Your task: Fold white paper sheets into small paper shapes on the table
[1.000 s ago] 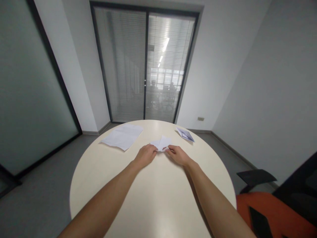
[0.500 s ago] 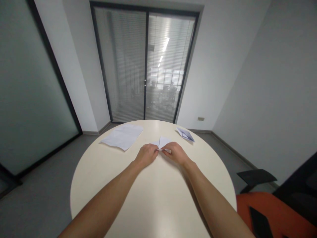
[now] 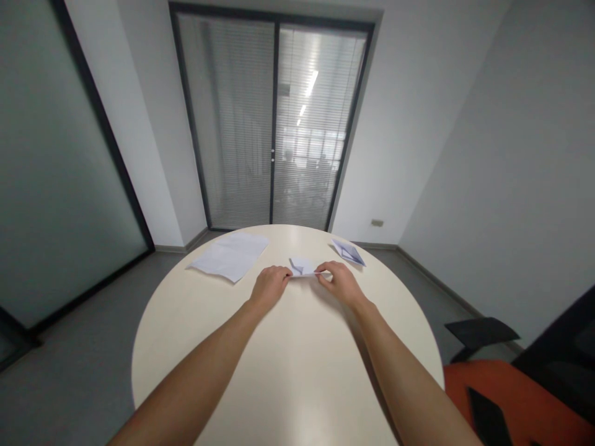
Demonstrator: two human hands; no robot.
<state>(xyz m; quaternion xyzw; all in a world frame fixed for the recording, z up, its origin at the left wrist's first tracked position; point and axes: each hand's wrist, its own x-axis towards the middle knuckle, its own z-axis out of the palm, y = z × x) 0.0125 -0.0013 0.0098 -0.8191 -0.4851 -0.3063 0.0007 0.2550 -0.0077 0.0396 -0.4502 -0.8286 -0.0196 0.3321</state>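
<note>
A: Where is the paper [image 3: 304,270]?
B: Toward the far side of the round table [image 3: 297,359], between the two hands, with its near edge facing the person. Whether it lies flat on the tabletop or is lifted a little, I cannot tell
A: And the left hand [image 3: 269,286]?
B: Thumb and fingers are together, clamped on the paper's left end. The knuckles are uppermost
A: The right hand [image 3: 343,284]?
B: Pinched on the paper's right end, thumb below and fingers curved above. The two hands are apart, with the middle of the paper showing between them
A: Is the paper folded?
B: Yes, a small flap with a shaded side shows near the left hand. The finer creases are too small to tell
A: What else is on the table?
B: A large white sheet [image 3: 230,255] at the far left, well apart from the paper, and a folded card [image 3: 348,253] near the far right edge, beyond the right hand
A: Anything beside the table?
B: An orange chair [image 3: 506,387] with black armrests, on the right
</note>
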